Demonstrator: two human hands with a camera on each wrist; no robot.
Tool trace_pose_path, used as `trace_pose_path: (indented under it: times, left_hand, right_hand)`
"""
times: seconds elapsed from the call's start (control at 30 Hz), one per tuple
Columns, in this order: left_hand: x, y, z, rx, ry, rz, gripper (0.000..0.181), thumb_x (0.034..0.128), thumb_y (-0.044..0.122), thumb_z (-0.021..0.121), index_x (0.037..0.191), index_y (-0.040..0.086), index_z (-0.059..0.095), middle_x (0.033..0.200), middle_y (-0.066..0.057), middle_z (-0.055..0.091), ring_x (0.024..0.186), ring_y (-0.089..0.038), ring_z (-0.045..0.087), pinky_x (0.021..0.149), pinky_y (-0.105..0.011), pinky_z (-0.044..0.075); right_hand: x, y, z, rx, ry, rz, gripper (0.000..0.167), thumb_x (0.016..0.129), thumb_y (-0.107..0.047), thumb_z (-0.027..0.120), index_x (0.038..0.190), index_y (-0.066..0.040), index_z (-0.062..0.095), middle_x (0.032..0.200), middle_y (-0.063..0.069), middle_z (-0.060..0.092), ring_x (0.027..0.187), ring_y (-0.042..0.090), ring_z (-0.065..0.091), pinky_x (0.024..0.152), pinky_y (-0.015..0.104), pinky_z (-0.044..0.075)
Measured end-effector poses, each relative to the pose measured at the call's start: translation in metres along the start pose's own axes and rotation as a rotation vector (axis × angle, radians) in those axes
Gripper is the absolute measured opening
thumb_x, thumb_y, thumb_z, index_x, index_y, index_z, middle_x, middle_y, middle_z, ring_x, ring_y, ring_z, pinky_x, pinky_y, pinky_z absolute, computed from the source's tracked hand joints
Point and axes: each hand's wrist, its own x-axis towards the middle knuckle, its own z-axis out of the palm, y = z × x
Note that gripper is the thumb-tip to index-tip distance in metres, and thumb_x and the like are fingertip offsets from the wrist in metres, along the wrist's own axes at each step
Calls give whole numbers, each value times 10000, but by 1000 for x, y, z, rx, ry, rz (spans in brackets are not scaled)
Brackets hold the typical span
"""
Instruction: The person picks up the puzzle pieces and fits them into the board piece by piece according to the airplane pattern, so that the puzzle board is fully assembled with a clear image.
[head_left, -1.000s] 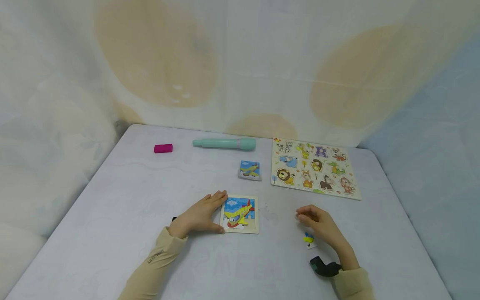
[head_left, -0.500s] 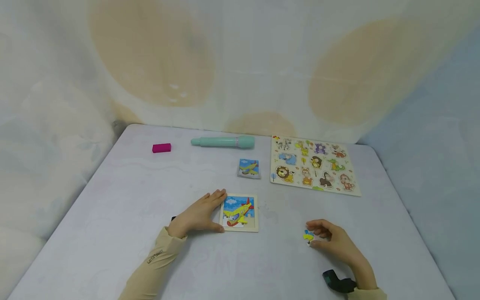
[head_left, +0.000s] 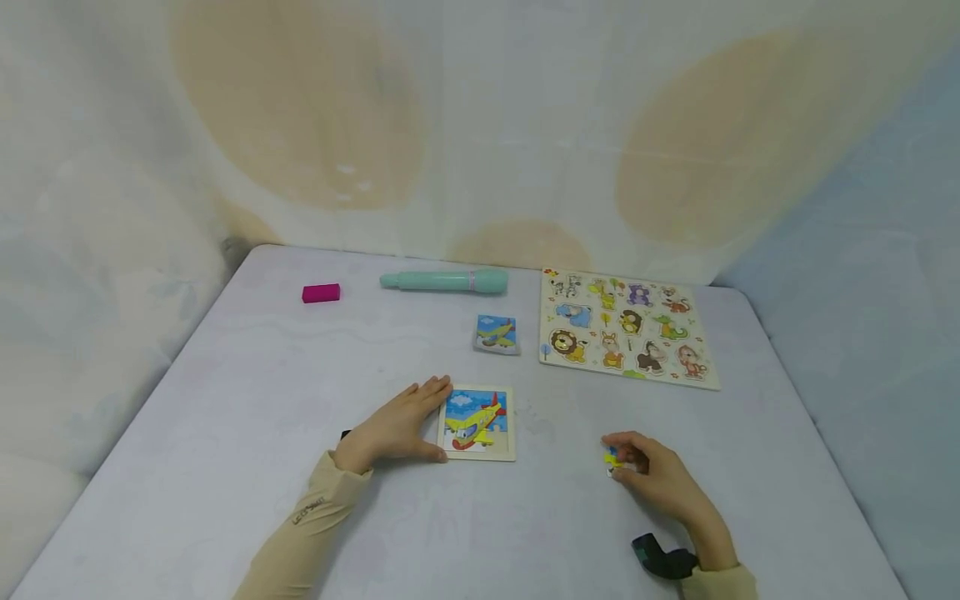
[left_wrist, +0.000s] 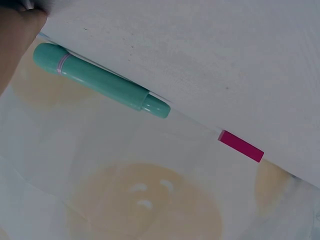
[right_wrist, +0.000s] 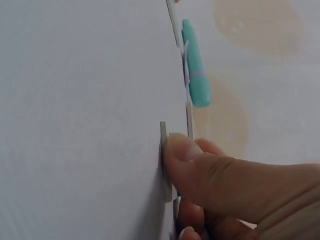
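A small square wooden puzzle tray point(head_left: 480, 456) lies in front of me, with an airplane picture point(head_left: 467, 402) made of jigsaw pieces inside it; a gap shows at its lower right. My left hand point(head_left: 393, 427) rests against the tray's left side, fingers stretched and thumb at the lower corner. To the right of the tray, my right hand point(head_left: 663, 477) pinches a blue, yellow and white puzzle piece point(head_left: 611, 460) between thumb and fingers. The right wrist view shows the piece point(right_wrist: 163, 142) edge-on beside the thumb. Only part of my left hand point(left_wrist: 17, 37) appears in the left wrist view.
Behind the tray lies a small airplane-picture packet point(head_left: 496, 335). A board with animal pieces point(head_left: 592, 360) is at the back right. Along the back edge are a teal tube-shaped object point(head_left: 442, 282) and a magenta block point(head_left: 321, 293). A curtain hangs behind the table.
My right hand has come down onto the puzzle piece and taken it between thumb and fingers, shifting slightly left with it. My left hand stays at the tray.
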Motion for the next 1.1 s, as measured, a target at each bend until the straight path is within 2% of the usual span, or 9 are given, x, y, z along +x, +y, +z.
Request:
trace_pose_path:
  times: [0.13,0.3,0.5,0.63,0.77,0.83,0.97,1.1]
  left_hand:
    - [0,-1,0,4,3,1,1024,730,397,828,1519,38,283,1614,-100,227,1505,-282,187,1238,-484,159]
    - [1,-2,0,9,5,0,1031,726,402,830,1520,41,282,1616,-94,225,1506,-275,186,1240,-475,156]
    - [0,-2,0,10,11,6,1035,721,392,836,1517,27,283,1612,-109,230,1502,-291,195,1235,-487,167]
    - [0,-3,1,5,14,6,1035,721,391,835,1517,29,282,1613,-109,226,1502,-293,192,1235,-491,162]
    - [0,-3,2,-9,12,12,1025,723,377,836,1513,23,289,1611,-117,230,1502,-296,191,1235,-494,158]
    - [1,-3,3,-11,13,17,1022,723,367,838,1511,13,290,1609,-126,231,1501,-302,192,1234,-499,159]
    - [2,-4,4,-4,6,5,1032,723,386,837,1520,37,280,1615,-98,221,1507,-274,182,1242,-473,151]
    - [1,-4,3,0,13,5,1036,721,405,835,1521,47,281,1616,-88,221,1507,-264,182,1243,-465,150]
  right_hand:
    - [2,0,2,-44,56,-40,476,796,-32,749,1246,-120,622,1211,52,657,990,125,551,740,167,457]
    - [6,2,4,-35,74,-70,400,782,-4,746,1154,-115,652,1135,52,647,918,100,513,690,179,420]
    - [16,4,6,33,96,14,372,811,-14,723,1165,-79,629,950,57,565,771,104,458,625,179,411]
    - [26,5,7,114,116,85,304,882,-90,685,1183,-76,652,860,53,615,685,75,520,580,178,458]
    - [36,0,9,276,73,97,302,981,-140,559,1253,-21,615,808,108,699,628,82,636,573,222,560]
    - [41,-6,11,321,35,80,315,1001,-155,523,1255,12,604,753,129,697,603,102,654,563,242,574]
    - [54,-27,20,285,-9,31,287,978,-180,569,1161,21,659,688,85,666,566,100,614,526,217,523]
    - [68,-51,33,251,-38,-18,202,935,-170,634,1000,10,699,724,62,670,577,102,585,518,203,474]
